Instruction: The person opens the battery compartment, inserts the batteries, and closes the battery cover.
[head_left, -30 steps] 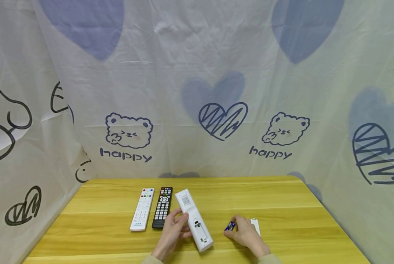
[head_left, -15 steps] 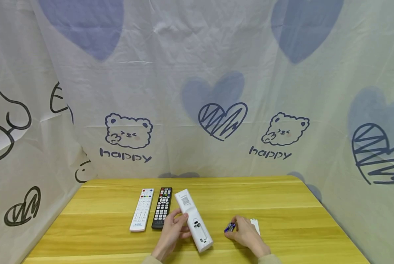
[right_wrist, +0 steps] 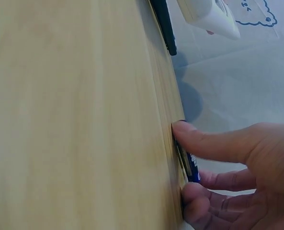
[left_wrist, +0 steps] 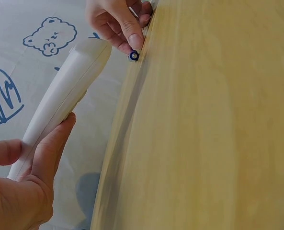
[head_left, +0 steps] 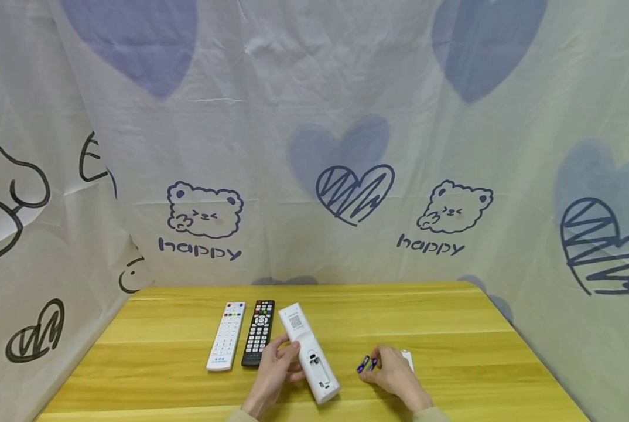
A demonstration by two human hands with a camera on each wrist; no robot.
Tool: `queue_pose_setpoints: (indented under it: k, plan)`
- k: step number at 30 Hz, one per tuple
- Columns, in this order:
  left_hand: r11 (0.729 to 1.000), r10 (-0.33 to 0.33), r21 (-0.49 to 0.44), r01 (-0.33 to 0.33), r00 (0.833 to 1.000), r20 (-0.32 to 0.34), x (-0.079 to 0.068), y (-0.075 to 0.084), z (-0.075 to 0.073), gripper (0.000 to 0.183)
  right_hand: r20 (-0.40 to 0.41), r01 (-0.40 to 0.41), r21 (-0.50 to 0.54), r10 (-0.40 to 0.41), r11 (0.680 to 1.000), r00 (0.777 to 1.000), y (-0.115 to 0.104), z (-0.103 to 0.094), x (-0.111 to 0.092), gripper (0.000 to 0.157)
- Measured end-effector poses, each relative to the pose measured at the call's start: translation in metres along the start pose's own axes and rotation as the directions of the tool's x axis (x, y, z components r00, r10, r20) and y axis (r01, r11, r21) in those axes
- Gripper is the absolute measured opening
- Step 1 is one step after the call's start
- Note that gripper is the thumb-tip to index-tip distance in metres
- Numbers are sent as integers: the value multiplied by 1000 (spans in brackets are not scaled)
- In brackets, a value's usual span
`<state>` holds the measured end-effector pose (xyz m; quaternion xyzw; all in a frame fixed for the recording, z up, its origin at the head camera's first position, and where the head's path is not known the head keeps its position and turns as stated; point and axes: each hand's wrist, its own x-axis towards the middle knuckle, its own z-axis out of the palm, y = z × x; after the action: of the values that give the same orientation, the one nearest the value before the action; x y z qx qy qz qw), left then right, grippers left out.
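My left hand [head_left: 274,370] holds a white remote control [head_left: 305,346] tilted above the table, its back turned up. Near the lower end of that remote, the battery compartment [head_left: 320,372] is uncovered and metal contacts show inside. Low over the table, my right hand [head_left: 396,374] pinches a blue battery [right_wrist: 193,165] between thumb and fingers. Just left of it lies a second blue battery [head_left: 363,364], with a narrow gap between the two in the head view. Partly hidden behind the right hand is a white battery cover [head_left: 407,357].
To the left, a white remote control [head_left: 226,337] and a black one [head_left: 259,333] lie face up, side by side, on the wooden table [head_left: 451,316]. A printed cloth [head_left: 293,252] hangs behind the table and along its sides.
The two batteries, close together before, now stand slightly apart, one at my right fingertips and the other to its left. My left hand and its remote control have hardly moved.
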<state>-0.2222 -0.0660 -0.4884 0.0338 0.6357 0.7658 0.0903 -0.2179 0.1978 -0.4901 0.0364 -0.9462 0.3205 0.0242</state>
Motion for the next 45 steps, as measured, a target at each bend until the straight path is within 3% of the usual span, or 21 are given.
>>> queue_pose_setpoints:
  k: [16,23,26,33,45]
  plan:
    - [1000,2,-15,-2,1000,4,1,1,0,53,-22,-70,37,71,997,997,-2,-4,3,38]
    - [1000,6,-16,-6,1000,8,1,1,0,53,-38,-55,51,56,997,998,-2,-4,4,25]
    - [1000,6,-20,-5,1000,8,1,1,1,52,-17,-30,73,31,997,999,-2,-4,5,21]
    - [1000,8,-20,-7,1000,8,0,1,0,52,24,66,71,-68,995,997,-1,-3,5,38]
    - [1000,4,-16,-4,1000,9,-1,1,0,51,-104,165,16,-162,986,981,-4,-2,5,21]
